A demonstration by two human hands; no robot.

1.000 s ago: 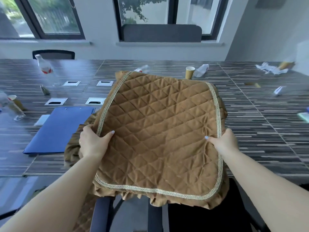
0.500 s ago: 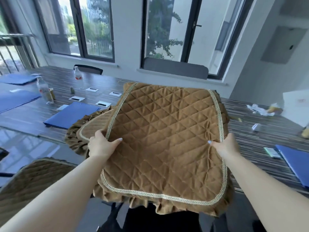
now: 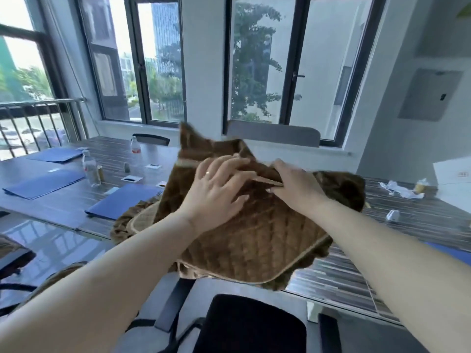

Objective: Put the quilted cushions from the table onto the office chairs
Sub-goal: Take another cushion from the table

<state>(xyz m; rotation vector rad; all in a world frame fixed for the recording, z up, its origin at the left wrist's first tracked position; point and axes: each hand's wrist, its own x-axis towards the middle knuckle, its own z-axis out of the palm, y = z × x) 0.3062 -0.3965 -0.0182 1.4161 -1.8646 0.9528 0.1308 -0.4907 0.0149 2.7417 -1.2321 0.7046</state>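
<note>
I hold a brown quilted cushion (image 3: 254, 240) with gold trim in the air over the table's near edge, crumpled and partly folded over. My left hand (image 3: 216, 192) lies on top of it with fingers spread. My right hand (image 3: 295, 186) pinches the folded trimmed edge beside the left fingertips. Another brown cushion (image 3: 135, 222) lies on the table behind and to the left. A black office chair seat (image 3: 249, 324) stands bare directly below the held cushion. At the lower left, a chair (image 3: 61, 273) carries a quilted cushion, mostly hidden by my left arm.
The long striped table (image 3: 420, 225) holds blue folders (image 3: 122, 200), water bottles (image 3: 90, 169), crumpled paper (image 3: 397, 189) and a small white item (image 3: 392, 215). A chair back (image 3: 151, 138) stands at the far side, under the windows. A grey chair arm (image 3: 175, 301) is left of the black seat.
The cushion was held flat by its two side edges; both hands have now come together at its middle and it is folded and bunched up. The view has tilted upward.
</note>
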